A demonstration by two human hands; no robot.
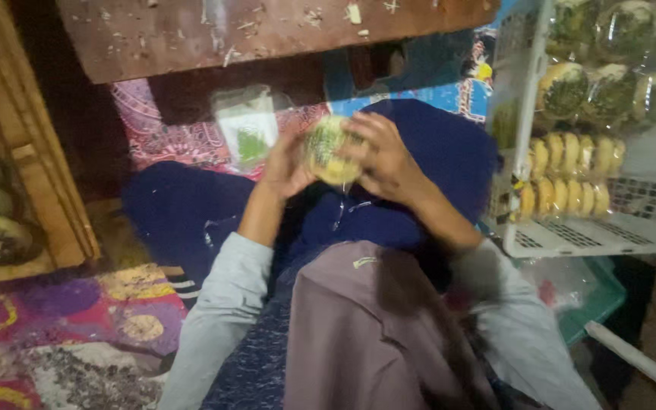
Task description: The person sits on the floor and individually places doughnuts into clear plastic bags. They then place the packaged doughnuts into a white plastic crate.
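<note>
Dim indoor light, soft focus and motion blur throughout.

Brightest is the white plastic rack (594,231), where glare washes out the wrapped rounds stacked on it. Left of the rack, both hands (377,163) and the wrapped round (326,148) they hold are smeared by motion. Farther left of the rack, deep shadow sits under the wooden tabletop (191,34).

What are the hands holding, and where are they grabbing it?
A round wrapped snack, yellow and green: left hand cups its left edge, right hand its right side.
</note>
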